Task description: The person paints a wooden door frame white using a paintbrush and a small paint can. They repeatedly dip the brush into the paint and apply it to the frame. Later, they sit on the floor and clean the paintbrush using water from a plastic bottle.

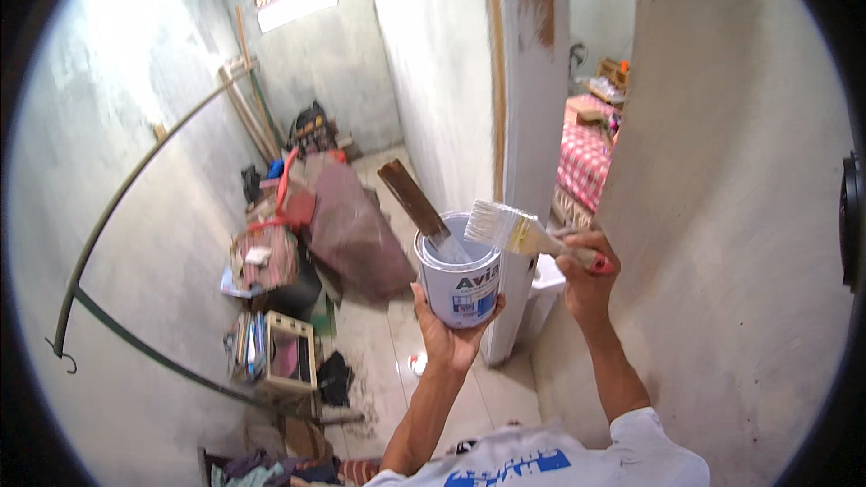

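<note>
Cupping a white paint can (435, 281) around its base, the left grip (453, 343) keeps it near the middle of the view. The right grip (588, 272) is closed around the handle of a paintbrush (514, 228), its whitened bristles at the can's rim. A brown stick (413, 200) juts from the mouth, leaning left. Can and brush partly block the white door frame (532, 99). Beyond, a maroon sheet (356, 234) and a pale-framed box (308, 332) crowd the tiled floor (383, 361); a curved pole (129, 185) arcs across the left.

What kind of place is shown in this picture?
Probably a room in a house: heaped fabrics at the lower left, a door frame with patchy white paint, and beyond it a checked cloth.
</note>
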A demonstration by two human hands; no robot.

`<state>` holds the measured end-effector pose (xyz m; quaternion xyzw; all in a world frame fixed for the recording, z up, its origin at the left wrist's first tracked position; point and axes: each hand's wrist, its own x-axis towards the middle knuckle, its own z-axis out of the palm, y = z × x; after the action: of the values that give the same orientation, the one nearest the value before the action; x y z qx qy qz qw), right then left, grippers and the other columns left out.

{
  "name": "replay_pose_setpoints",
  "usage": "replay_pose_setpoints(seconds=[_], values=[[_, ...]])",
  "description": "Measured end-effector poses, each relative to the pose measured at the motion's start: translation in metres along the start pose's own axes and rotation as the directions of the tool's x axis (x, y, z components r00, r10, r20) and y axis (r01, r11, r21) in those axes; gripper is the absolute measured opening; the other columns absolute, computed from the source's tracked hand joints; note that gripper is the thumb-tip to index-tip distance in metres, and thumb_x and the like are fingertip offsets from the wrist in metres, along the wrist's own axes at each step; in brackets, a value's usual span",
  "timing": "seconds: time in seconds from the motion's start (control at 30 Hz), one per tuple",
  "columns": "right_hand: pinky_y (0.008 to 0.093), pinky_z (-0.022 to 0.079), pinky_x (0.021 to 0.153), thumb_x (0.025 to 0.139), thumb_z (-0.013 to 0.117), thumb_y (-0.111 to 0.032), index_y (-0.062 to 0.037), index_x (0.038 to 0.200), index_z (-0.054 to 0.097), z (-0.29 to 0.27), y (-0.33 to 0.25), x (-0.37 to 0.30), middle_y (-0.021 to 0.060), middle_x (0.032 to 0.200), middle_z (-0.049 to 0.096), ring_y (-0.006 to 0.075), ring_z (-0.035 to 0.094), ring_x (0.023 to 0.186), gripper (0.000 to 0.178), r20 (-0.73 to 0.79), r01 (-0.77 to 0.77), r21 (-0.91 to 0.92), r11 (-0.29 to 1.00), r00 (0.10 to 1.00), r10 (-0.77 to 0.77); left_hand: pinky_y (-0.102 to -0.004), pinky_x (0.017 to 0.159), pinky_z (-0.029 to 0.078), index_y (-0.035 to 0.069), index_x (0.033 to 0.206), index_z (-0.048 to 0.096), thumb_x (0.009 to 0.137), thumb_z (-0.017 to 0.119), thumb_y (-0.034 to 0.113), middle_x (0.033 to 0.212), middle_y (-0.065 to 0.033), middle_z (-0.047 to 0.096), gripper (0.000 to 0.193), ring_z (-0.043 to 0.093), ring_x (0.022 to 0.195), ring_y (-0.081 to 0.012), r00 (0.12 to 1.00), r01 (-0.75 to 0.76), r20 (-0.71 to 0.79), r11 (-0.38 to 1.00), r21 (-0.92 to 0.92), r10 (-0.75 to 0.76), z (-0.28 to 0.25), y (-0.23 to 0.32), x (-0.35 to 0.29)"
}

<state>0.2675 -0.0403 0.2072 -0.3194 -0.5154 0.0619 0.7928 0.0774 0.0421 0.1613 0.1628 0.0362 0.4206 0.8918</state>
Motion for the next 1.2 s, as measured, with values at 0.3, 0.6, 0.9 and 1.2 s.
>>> replay_pose_setpoints(seconds=[0.3,0.6,0.9,1.2], values=[[0.0364,0.055,0.090,0.080,0.083,-0.001,-0.0032,0.109,0.064,0.018,-0.033,0.079,0.0161,0.109,0.070,0.0251,0.070,0.101,0.035,0.012,0.487,-0.583,0.650,0.805,-0.593,-0.0640,0.102,0.047,0.010,0.151,0.037,0.100,0.036,0.067,0.147,-0.0218,0.044,0.076,0.047,0.129,-0.0401,0.981,0.091,0.177,0.993,-0.073,-0.077,0.101,0.005,0.057],[0.0263,0.056,0.071,0.088,0.082,-0.015,0.0008,0.100,0.065,0.023,-0.022,0.234,0.0084,0.094,0.069,0.0123,0.066,0.083,0.026,-0.387,0.443,-0.340,0.830,0.738,-0.553,-0.0667,0.105,0.045,0.009,0.152,0.034,0.101,0.039,0.064,0.144,-0.0244,0.044,0.074,0.049,0.127,-0.0438,0.965,-0.022,0.259,0.998,-0.057,0.036,0.143,0.005,0.082],[0.0225,0.046,0.063,0.086,0.083,-0.015,-0.0018,0.097,0.068,-0.002,0.016,0.227,0.0026,0.085,0.068,0.0073,0.056,0.070,0.023,-0.256,0.412,-0.512,0.754,0.764,-0.592,-0.0664,0.107,0.043,0.012,0.152,0.033,0.099,0.045,0.066,0.146,-0.0238,0.045,0.077,0.049,0.131,-0.0430,0.974,-0.110,0.201,0.994,0.022,0.103,0.083,0.014,0.053],[0.0258,0.046,0.053,0.088,0.080,-0.022,-0.0046,0.086,0.067,-0.014,-0.011,0.206,0.0031,0.069,0.066,0.0076,0.057,0.058,0.021,-0.084,0.439,-0.601,0.668,0.796,-0.599,-0.0632,0.102,0.049,0.016,0.153,0.033,0.089,0.051,0.077,0.146,-0.0192,0.045,0.090,0.050,0.128,-0.0384,0.992,-0.112,0.077,0.988,0.106,0.104,0.000,0.019,0.003]])
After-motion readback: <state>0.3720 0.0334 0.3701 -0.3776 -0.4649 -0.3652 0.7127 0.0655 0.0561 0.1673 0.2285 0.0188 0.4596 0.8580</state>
